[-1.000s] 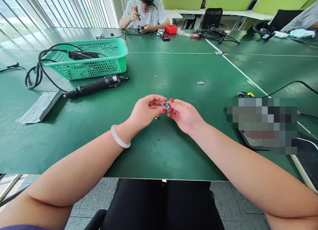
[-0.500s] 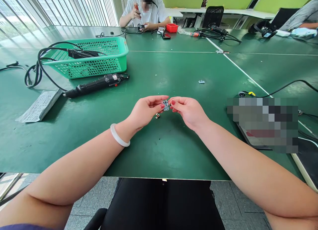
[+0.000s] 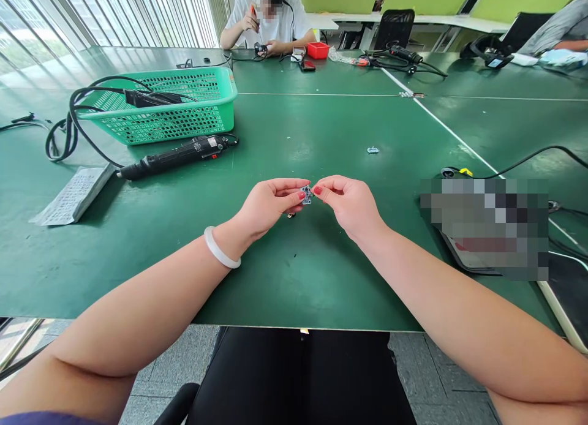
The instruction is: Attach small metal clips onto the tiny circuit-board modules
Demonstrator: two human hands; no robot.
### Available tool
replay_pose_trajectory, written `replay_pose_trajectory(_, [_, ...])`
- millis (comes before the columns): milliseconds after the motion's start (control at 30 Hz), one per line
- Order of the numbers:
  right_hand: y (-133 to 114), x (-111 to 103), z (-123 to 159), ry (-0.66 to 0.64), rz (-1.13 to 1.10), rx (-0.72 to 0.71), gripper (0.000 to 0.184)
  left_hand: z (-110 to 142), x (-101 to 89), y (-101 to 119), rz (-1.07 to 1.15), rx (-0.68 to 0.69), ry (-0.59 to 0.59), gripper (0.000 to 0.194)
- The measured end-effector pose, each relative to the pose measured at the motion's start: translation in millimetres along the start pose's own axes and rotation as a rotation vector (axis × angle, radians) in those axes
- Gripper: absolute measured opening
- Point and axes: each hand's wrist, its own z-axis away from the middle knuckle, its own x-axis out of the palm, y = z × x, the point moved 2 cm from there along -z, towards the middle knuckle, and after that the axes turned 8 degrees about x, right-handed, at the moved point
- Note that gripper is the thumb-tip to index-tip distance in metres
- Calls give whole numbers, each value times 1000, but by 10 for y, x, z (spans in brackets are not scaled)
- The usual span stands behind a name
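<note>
Between the thumb and fingers of the left hand (image 3: 271,203), above the table (image 3: 321,278), a small grey-blue part (image 3: 307,196) was grasped. Fingers of the right hand (image 3: 353,203) were bunched at its right edge; could not tell whether they gripped anything. Just below the left fingers lay a shiny piece (image 3: 291,215), partly hidden. Beyond the fingers, leftward, lay a driver (image 3: 174,158) before a basket (image 3: 184,120); rightward, a blue piece (image 3: 373,150).

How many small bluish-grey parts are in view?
2: a held part in the left hand; a loose part on the table beyond the right hand. More may be hidden.
</note>
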Motion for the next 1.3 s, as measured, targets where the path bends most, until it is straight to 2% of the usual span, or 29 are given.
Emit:
replay_pose_trajectory(167, [8,3,16,30,32,-51,20,9,25,26,26,-52,41,26])
replay_pose_trajectory(400, [-41,16,61,76,70,-65,19,14,28,38,9,-53,60,29])
replay_pose_trajectory(700, [-47,42,91,143,100,-72,18,6,14,3,7,6,47,32])
replay_pose_trajectory(967, [-81,54,130,196,155,-77,15,4,15,-2,17,16,40,25])
replay_pose_trajectory(1300, [-74,69,127,246,261,-193,17,15,32,24,32,7,57,26])
